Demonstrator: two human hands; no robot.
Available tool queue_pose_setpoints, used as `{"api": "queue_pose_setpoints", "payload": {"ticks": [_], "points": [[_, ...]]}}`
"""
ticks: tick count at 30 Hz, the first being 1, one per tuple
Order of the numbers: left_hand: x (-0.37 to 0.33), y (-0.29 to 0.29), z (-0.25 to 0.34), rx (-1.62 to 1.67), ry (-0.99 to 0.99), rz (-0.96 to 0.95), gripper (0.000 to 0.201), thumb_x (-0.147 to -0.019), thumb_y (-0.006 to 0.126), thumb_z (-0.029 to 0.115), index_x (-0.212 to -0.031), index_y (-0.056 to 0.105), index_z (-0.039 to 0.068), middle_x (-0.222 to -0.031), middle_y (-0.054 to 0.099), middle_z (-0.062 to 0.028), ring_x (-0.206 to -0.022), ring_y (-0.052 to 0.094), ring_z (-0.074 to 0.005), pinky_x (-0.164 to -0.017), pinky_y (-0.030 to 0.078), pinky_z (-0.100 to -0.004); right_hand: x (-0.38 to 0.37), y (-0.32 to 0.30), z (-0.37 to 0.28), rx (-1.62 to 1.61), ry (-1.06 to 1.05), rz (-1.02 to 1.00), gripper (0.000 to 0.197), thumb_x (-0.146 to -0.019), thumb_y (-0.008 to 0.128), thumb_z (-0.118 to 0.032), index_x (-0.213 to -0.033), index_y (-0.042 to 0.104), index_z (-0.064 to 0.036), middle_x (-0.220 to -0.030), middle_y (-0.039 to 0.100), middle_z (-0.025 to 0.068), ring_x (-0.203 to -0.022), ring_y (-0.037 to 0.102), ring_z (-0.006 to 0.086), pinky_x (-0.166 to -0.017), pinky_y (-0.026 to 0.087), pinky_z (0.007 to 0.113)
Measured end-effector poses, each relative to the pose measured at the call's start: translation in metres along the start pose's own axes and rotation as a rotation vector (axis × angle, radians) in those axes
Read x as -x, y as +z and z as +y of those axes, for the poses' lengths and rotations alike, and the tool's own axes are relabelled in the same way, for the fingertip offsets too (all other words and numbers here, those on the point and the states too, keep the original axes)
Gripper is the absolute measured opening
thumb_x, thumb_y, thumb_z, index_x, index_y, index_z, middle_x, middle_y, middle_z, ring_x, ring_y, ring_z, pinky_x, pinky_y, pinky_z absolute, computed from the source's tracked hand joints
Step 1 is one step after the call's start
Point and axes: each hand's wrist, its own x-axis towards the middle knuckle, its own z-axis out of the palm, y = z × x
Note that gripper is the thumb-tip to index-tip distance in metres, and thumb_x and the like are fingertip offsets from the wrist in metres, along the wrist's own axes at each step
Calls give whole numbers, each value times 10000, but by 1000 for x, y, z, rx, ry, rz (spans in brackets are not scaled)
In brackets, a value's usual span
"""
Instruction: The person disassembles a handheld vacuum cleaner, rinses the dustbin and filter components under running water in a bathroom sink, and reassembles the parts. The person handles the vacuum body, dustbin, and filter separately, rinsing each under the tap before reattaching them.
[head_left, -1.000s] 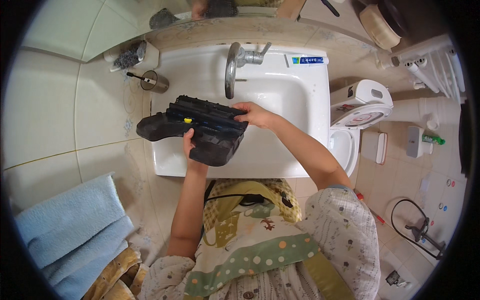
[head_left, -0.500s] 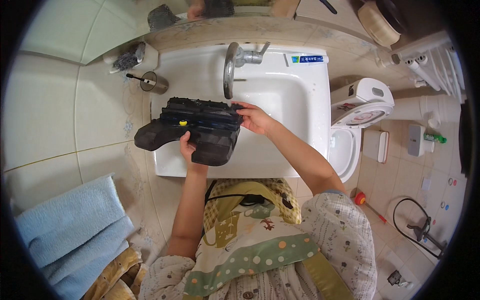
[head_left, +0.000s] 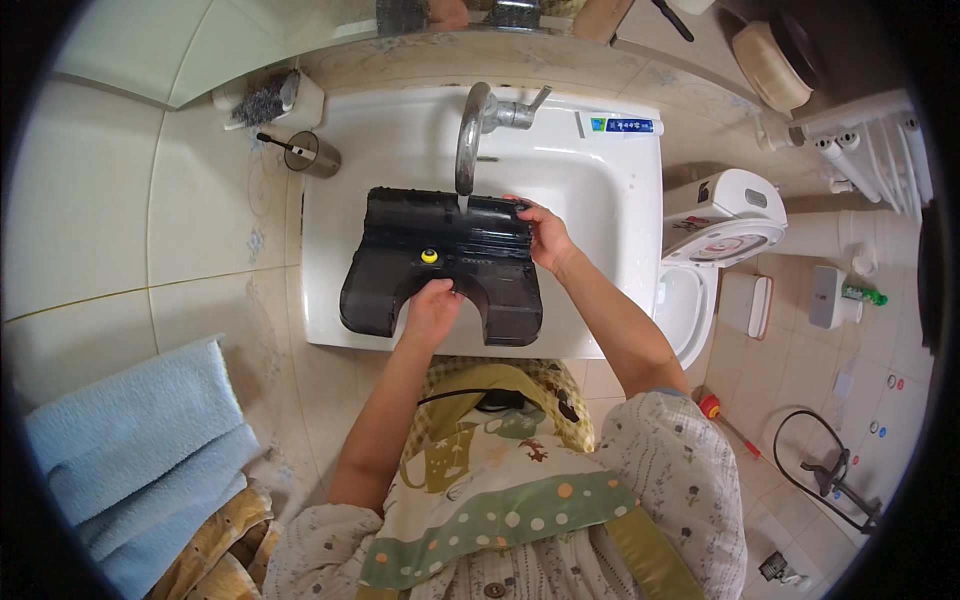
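Over the white washbasin (head_left: pixel 600 215), I hold a dark, translucent plastic tank (head_left: pixel 385 285) with a U-shaped notch and a yellow plug (head_left: pixel 429 256). My left hand (head_left: pixel 434 310) grips it at the notch, the thumb on top and the other fingers hidden underneath. At its right end my right hand (head_left: pixel 546 238) is closed round the upper corner. Water from the curved metal faucet (head_left: pixel 468 140) falls onto the tank's wet, shiny upper part.
Left of the basin stand a toothbrush cup (head_left: pixel 318 156) and a white holder with a dark brush (head_left: pixel 268 102). A toothpaste tube (head_left: pixel 625 125) lies on the back right rim. A toilet (head_left: pixel 690 300) is on the right, a blue towel (head_left: pixel 140 430) at lower left.
Both hands have moved the tank to the right and turned it, so its broad face and notch show more fully. Its upper part now lies under the faucet's stream.
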Motion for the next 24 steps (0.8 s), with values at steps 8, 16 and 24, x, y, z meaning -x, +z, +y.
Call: {"api": "queue_pose_setpoints", "payload": {"ticks": [8, 16, 24], "points": [[13, 37, 7, -8, 40, 23, 104, -847, 575, 67, -927, 629, 29, -941, 659, -69, -912, 599, -189, -871, 462, -349, 2, -1, 7, 16, 70, 75, 409, -838, 440, -137, -1210, 600, -82, -1099, 644, 71, -968, 614, 185, -885, 487, 340], [2, 4, -7, 85, -110, 2, 121, -826, 551, 65, -905, 631, 19, -988, 661, -91, -938, 597, -214, -916, 448, -365, 12, -12, -7, 168, 34, 99, 449, -798, 446, -126, -1220, 591, -81, -1125, 641, 72, -991, 607, 180, -892, 465, 311], [7, 19, -10, 27, -121, -18, 139, -823, 539, 73, -795, 665, 18, -924, 675, -97, -935, 597, -220, -925, 426, -355, 14, -2, -4, -28, 25, 96, 497, -770, 437, -126, -1247, 559, -62, -1191, 603, 112, -1101, 560, 260, -992, 427, 385]]}}
